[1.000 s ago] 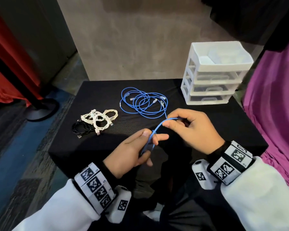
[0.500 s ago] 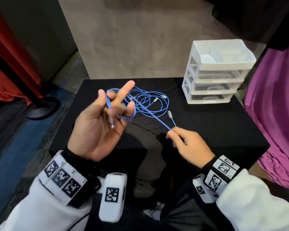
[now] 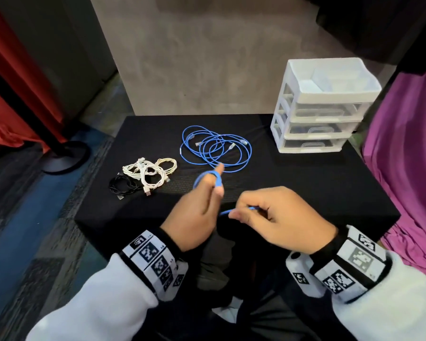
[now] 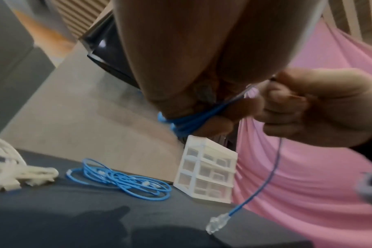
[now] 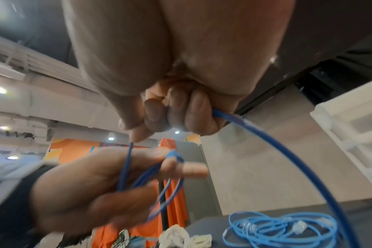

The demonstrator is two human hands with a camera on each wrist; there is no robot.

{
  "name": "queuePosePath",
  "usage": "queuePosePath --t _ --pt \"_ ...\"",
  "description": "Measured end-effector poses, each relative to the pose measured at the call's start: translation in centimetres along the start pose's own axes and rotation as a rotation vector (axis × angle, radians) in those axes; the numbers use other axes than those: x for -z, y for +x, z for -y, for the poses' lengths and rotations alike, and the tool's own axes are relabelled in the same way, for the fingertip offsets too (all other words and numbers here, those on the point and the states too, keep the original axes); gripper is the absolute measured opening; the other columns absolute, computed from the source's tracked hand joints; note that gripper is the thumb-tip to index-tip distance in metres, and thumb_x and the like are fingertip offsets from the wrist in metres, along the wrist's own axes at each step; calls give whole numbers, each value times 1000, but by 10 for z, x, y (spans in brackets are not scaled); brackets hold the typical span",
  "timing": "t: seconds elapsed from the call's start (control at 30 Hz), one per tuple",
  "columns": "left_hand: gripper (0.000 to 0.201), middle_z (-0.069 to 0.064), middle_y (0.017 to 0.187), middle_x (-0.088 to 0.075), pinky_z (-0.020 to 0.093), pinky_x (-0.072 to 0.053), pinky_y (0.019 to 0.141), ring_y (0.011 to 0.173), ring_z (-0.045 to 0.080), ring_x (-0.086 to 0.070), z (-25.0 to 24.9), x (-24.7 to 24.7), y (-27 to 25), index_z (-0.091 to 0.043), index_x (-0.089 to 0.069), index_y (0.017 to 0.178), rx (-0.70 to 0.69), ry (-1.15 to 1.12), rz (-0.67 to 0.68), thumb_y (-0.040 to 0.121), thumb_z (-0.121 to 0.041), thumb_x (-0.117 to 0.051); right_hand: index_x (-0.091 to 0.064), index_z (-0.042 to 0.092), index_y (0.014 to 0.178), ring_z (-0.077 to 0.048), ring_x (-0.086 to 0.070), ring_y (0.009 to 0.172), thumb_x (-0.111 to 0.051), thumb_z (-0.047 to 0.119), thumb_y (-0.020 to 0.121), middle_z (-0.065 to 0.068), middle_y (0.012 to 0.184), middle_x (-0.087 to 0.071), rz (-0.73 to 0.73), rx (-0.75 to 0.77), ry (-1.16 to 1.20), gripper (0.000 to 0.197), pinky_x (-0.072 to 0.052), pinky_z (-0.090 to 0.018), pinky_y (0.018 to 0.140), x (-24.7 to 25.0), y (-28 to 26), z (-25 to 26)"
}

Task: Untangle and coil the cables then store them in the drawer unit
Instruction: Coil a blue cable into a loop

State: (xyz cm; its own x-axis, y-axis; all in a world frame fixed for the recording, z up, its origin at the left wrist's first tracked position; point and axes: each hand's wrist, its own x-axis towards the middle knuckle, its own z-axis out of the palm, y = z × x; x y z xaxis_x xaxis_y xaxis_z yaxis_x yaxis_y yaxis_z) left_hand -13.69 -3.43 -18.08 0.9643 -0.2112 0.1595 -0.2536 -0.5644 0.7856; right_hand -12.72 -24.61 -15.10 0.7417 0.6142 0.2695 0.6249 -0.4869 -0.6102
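While the left hand (image 3: 194, 217) is hovering over the near edge of the black table (image 3: 317, 193), its extended fingers (image 3: 218, 179) are carrying several turns of a blue cable (image 3: 202, 177) wound around them, the loops sitting near the fingertips; the right wrist view is showing more loops hanging across that palm. The right hand (image 3: 283, 217), just beside it, is pinching the same cable between thumb and curled fingers (image 5: 193, 115), and the cable is running out of that fist in a long arc. In the left wrist view a free end with a clear plug (image 4: 212, 224) is dangling below the right hand, above the table. Further back on the table, a loose tangle of blue cables (image 3: 217, 148) is lying flat in overlapping rings, untouched by either hand. To its left, well apart, a bundle of white cables (image 3: 150, 172) is lying against a black cable (image 3: 123, 187), the two bundles touching. The white drawer unit (image 3: 322, 107) is standing at the far right corner of the table, three clear drawers all pushed in, an open tray on top. A pink cloth (image 3: 408, 156) is hanging just right of the table.
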Motion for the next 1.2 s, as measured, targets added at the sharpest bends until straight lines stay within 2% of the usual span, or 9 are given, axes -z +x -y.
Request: queuePosePath --t 0.07,0.1,0.17,0.33,0.57,0.7,0.87,1.07,1.2 --pt "27 -4 115 -72 42 -51 91 104 17 -67 -12 -6 -11 -13 -56 118 57 -172 86 111 -30 -36 -64 25 79 -18 -50 58 -66 34 99 0 64 -54 20 -20 81 22 -46 -41 58 12 2 -1" --pt "29 1 82 -68 47 -47 66 75 23 -64 -18 -8 -17 -12 -57 109 109 -307 126 112 -30 -35 -66 25 81 -18 -50 58 -68 30 99 -2 65 -54 34 -33 112 18 -47 -42 59 17 3 -2" --pt "38 -5 51 -46 29 -28 44 43 15 -36 -30 -7 -24 -8 -56 100 170 -510 195 112 -34 -31 -69 25 82 -19 -58 65 -71 30 97 -2 72 -60 18 -65 144 16 -52 -44 66 24 7 -9" --pt "39 0 91 -74 24 -27 44 42 8 -29 -44 4 -26 0 -54 100 137 -745 290 111 -30 -30 -75 17 89 -23 -66 83 -75 27 93 -3 88 -73 -105 -142 404 11 -51 -36 82 15 12 -23" --pt "28 -4 69 -29 18 -31 41 38 0 -23 -40 27 -18 -16 -45 88 210 -1282 235 107 -36 -36 -78 36 98 -17 -64 102 -68 26 101 8 100 -72 -112 -259 229 15 -47 -34 100 -9 4 -50" --pt "33 -8 67 -30 17 -30 41 39 4 -15 -35 26 -18 -19 -48 85 252 -1395 233 110 -36 -33 -82 31 95 -13 -68 83 -73 24 97 0 90 -73 -173 -415 271 11 -54 -38 91 -22 -2 -54" --pt "31 -9 62 -33 17 -32 40 37 5 -15 -33 13 -18 -19 -50 84 287 -1607 295 108 -35 -38 -74 2 105 -20 -68 73 -61 12 104 -13 87 -71 -344 -557 893 17 -62 -31 71 -32 3 -20" --pt "32 -7 64 -29 19 -33 44 37 2 -22 -27 1 -12 -17 -48 86 276 -1435 119 109 -36 -37 -66 -3 118 -27 -68 91 -60 24 98 -22 103 -66 -294 -533 1319 34 -60 -35 83 -26 6 11" --pt "30 -3 69 -29 30 -39 61 47 6 -26 -11 -10 -15 -14 -50 90 212 -1080 -62 109 -35 -40 -70 7 120 -22 -67 84 -74 1 84 -15 91 -69 -332 -533 1243 36 -55 -27 74 -29 3 10"
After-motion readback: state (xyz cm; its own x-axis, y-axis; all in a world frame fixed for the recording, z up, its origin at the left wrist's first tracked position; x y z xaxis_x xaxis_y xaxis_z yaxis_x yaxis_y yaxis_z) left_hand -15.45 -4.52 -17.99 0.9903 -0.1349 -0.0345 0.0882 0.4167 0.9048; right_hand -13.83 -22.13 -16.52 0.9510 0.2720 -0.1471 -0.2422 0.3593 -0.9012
